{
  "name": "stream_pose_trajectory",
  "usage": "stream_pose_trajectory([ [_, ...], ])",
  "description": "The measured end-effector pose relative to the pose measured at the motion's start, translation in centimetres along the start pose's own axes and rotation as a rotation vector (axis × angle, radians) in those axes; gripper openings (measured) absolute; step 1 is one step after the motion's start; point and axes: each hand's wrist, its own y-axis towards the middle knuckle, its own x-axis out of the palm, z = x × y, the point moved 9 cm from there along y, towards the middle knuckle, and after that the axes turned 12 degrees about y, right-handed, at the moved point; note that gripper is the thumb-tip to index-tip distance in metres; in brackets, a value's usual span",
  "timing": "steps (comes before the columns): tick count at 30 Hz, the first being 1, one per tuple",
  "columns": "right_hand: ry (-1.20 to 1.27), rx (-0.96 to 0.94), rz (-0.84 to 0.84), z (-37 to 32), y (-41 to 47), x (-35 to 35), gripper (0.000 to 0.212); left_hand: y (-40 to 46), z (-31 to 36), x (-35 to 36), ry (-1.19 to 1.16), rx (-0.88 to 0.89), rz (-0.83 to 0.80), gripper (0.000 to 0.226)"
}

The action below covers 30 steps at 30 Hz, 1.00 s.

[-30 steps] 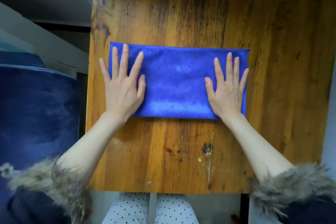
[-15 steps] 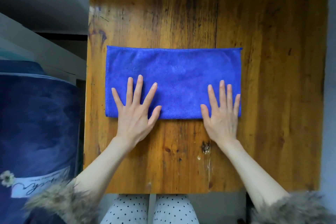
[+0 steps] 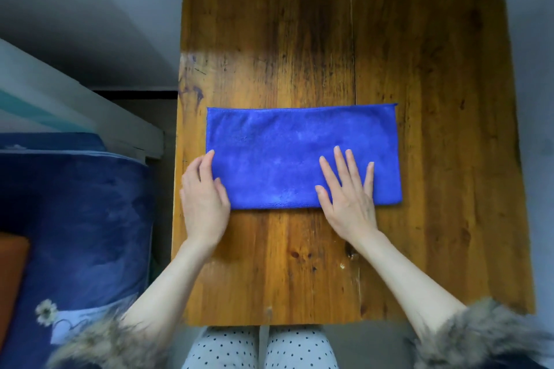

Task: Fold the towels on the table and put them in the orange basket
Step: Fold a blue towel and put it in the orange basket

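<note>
Head view, looking straight down: worn brown wooden plank table (image 3: 434, 159), with a folded bright blue microfibre towel (image 3: 284, 156) lying flat as a long rectangle across its middle, long sides running left to right. Far edge of towel straight, with wide bare wood beyond it up to the far table edge. Right short edge well inside the right table edge, broad bare strip there. Left short edge close to the left table edge, only a narrow band of wood left. Near long edge followed by open wood down to the near table edge.

Left hand (image 3: 204, 198) at the near left corner of the towel, fingers curled close together around the left short edge, thumb on top of the cloth; a pinch or mere touch, cannot tell. Right hand (image 3: 349, 198) flat, palm down on the near right part of the towel, fingers spread wide, heel of the hand over the near edge onto wood. Fur-trimmed sleeve cuffs (image 3: 479, 335) at both forearms, dotted trousers (image 3: 257, 347) below the near table edge.

Off the table to the left: dark blue plush bedding (image 3: 75, 219) with a daisy print, pale boards beyond it, and an orange shape (image 3: 12, 272) at the picture's left border, too cropped to identify. Grey floor around the far and right sides.
</note>
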Motion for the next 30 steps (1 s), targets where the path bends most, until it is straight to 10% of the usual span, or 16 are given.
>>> stream_pose_trajectory([
  [6, 0.002, 0.02, -0.052, -3.2, 1.6, 3.0, 0.062, 2.2, -4.4, 0.5, 0.06, -0.423, -0.193, 0.033],
  [30, 0.025, 0.202, -0.086, -2.6, 5.9, 1.0, 0.06, 11.5, -1.1, -0.7, -0.712, -0.457, -0.489, 0.016],
])
